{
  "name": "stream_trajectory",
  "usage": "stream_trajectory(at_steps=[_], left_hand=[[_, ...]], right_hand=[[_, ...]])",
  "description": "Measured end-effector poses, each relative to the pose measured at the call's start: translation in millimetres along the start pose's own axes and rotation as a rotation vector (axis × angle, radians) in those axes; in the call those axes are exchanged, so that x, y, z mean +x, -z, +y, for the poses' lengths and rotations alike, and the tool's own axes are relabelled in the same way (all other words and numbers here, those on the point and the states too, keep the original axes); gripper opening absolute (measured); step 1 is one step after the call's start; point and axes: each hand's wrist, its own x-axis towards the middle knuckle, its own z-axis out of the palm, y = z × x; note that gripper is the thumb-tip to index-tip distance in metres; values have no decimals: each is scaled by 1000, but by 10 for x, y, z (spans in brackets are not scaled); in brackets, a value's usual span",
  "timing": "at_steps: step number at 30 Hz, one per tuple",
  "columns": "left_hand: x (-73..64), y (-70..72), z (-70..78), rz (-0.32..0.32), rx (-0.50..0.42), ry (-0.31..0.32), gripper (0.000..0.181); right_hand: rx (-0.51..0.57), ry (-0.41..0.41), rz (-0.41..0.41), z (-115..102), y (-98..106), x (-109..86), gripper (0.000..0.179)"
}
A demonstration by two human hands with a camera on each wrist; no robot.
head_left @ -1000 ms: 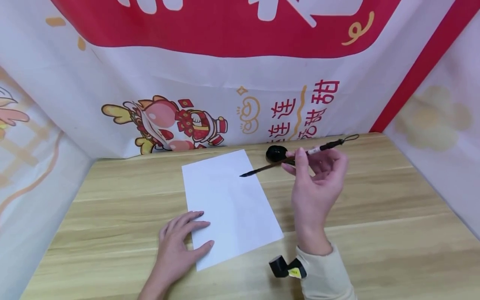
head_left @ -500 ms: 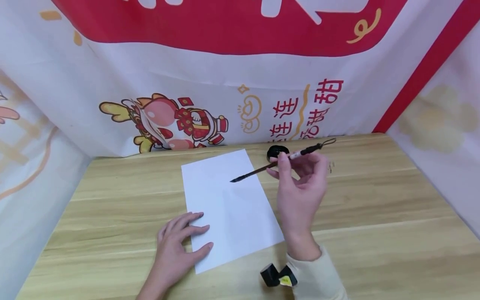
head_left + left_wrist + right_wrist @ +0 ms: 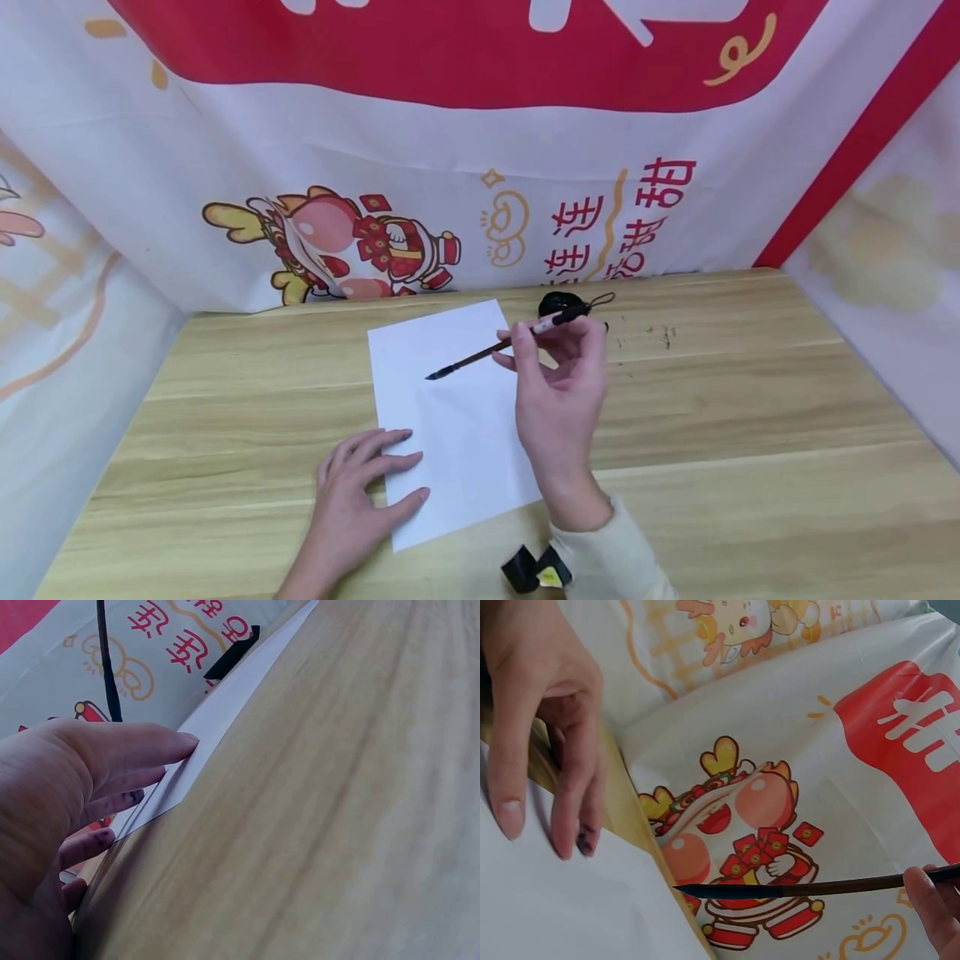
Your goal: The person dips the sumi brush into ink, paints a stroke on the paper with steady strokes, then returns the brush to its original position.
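Observation:
My right hand [image 3: 562, 400] pinches a dark-handled calligraphy brush [image 3: 480, 353] between thumb and fingertips. The brush slants, its black-inked tip pointing left over the upper part of a white sheet of paper [image 3: 457, 433]; a hanging loop is at its other end. In the right wrist view, the black bristles of the brush [image 3: 727, 892] come to a point. On the paper's lower left edge rests my left hand [image 3: 360, 487], fingers spread and relaxed. Dark stains mark some fingertips in the left wrist view. No writing shows on the paper.
Behind the right hand, a rounded black object [image 3: 558, 302] stands at the back of the wooden table [image 3: 750, 400]. Small dark marks [image 3: 663, 336] lie to its right. A printed white and red cloth [image 3: 420, 137] hangs along the table's back edge. A black wrist device [image 3: 521, 569] juts from the right sleeve.
My right hand has moved left and toward me, carrying the brush tip farther over the paper. The marks on the table have come into view. The left hand has stayed in place.

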Motion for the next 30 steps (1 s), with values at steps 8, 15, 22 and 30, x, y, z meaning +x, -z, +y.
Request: stream_trajectory(at_steps=[8,15,22,30], left_hand=[[20,-5,15,-3,3,9,38],[11,11,10,-3,11,9,38],[17,2,-2,18,17,-17,38],[12,-21,1,26,6,-20,40]], right_hand=[[22,-26,-95,71,-111,-134,29],[6,-36,-149,101,-201,-241,29],[1,-33,-204,128,-233,-300,25],[-18,-31,-235,149,-225,-315,25]])
